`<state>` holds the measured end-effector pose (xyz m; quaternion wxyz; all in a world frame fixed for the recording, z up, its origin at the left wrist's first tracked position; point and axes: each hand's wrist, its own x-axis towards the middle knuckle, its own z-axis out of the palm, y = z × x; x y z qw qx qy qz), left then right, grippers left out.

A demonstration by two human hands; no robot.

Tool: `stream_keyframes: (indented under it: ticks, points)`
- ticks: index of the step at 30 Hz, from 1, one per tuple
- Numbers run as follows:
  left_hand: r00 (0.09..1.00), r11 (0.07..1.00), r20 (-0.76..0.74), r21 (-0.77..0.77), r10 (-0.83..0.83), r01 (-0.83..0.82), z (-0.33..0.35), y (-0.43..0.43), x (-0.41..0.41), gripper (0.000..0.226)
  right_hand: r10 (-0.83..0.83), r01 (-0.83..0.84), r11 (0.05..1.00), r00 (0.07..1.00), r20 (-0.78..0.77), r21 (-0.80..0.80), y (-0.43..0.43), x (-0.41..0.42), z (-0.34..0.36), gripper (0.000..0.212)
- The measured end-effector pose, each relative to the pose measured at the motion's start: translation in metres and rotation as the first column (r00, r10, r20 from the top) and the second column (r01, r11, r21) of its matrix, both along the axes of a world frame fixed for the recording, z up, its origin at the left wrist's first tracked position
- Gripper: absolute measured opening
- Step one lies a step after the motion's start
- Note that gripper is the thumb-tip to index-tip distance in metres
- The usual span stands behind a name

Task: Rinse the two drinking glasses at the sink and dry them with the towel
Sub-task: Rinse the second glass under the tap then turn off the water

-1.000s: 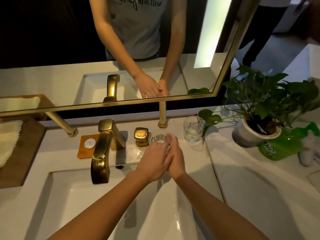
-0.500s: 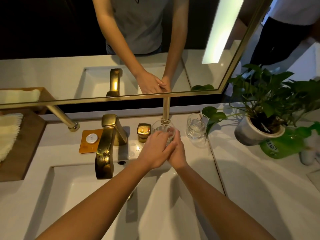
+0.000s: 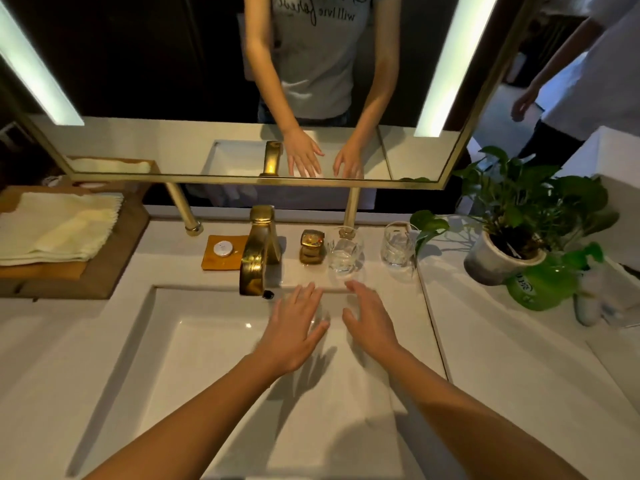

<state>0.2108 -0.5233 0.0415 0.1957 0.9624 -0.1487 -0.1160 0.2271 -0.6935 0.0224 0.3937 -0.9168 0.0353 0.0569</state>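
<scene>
Two clear drinking glasses stand upright on the white counter behind the sink: the near glass [image 3: 344,253] just right of the gold tap handle [image 3: 312,246], the far glass [image 3: 397,244] further right beside the plant. My left hand [image 3: 293,330] and my right hand [image 3: 370,323] hover over the white sink basin [image 3: 166,344], fingers spread, holding nothing, a short way in front of the near glass. A folded pale yellow towel [image 3: 57,227] lies on a wooden tray [image 3: 117,268] at the far left.
A gold faucet [image 3: 258,254] reaches over the basin's back edge, with an orange soap dish [image 3: 221,252] to its left. A potted plant [image 3: 509,233] and a green bottle [image 3: 540,284] stand at the right. A mirror rises behind; another person stands at the upper right.
Both hands have let go of the near glass, which now stands on the counter. They have drawn back toward me over the basin and spread apart.
</scene>
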Motion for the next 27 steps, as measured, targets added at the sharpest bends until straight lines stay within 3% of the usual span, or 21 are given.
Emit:
stream_keyframes:
  ticks: [5, 11, 15, 19, 22, 27]
  points:
    - [0.995, 0.986, -0.006, 0.138, 0.098, -0.096, -0.013, 0.041, -0.042, 0.090, 0.272, -0.274, 0.941, 0.962, -0.036, -0.197, 0.028, -0.035, 0.002, 0.060]
    - [0.987, 0.971, 0.013, 0.176, 0.162, -0.162, -0.012, 0.097, -0.072, 0.103, 0.498, -0.526, 0.734, 0.847, -0.185, -0.429, 0.085, -0.056, 0.006, 0.072]
    - [0.980, 0.958, 0.049, 0.206, 0.195, -0.201, -0.004, 0.135, -0.083, 0.102, 0.546, -0.566, 0.700, 0.817, -0.185, -0.435, 0.129, -0.060, 0.010, 0.076]
    - [0.971, 0.939, 0.061, 0.247, 0.233, -0.241, 0.002, 0.178, -0.086, 0.098, 0.574, -0.578, 0.700, 0.805, -0.150, -0.419, 0.173, -0.058, 0.016, 0.096]
    - [0.964, 0.929, 0.086, 0.258, 0.250, -0.264, 0.011, 0.208, -0.087, 0.099, 0.596, -0.583, 0.683, 0.793, -0.124, -0.440, 0.204, -0.053, 0.024, 0.075]
    - [0.956, 0.909, 0.125, 0.296, 0.267, -0.293, 0.024, 0.264, -0.080, 0.104, 0.619, -0.575, 0.680, 0.783, -0.064, -0.454, 0.258, -0.034, 0.041, 0.071]
